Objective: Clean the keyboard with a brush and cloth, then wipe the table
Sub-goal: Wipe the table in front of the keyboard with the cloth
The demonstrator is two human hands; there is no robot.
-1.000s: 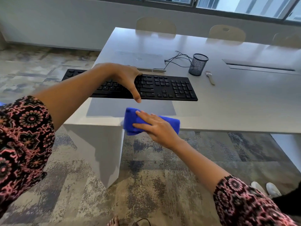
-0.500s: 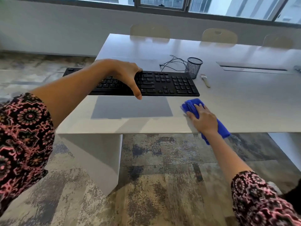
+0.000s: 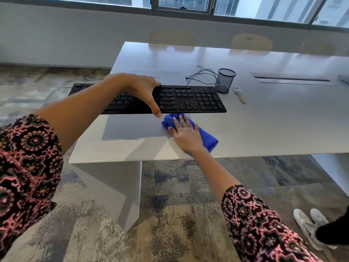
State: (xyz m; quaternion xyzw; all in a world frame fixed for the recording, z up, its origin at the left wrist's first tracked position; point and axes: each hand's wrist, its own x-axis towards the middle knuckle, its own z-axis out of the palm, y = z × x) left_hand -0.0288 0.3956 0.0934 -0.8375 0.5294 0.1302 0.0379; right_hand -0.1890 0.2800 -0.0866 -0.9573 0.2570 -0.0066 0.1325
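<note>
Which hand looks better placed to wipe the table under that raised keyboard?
Right. The right hand lies flat on the blue cloth at the near edge of the keyboard; the left hand is busy gripping it above the table.

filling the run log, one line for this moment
left hand: grips keyboard, lifted | right hand: presses cloth on table | brush: unused

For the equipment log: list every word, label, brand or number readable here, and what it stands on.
No text here can be read.
Key legends on the keyboard: pale marks, too blurred to read.
Mesh cup, brush, blue cloth: no lettering shows.
</note>
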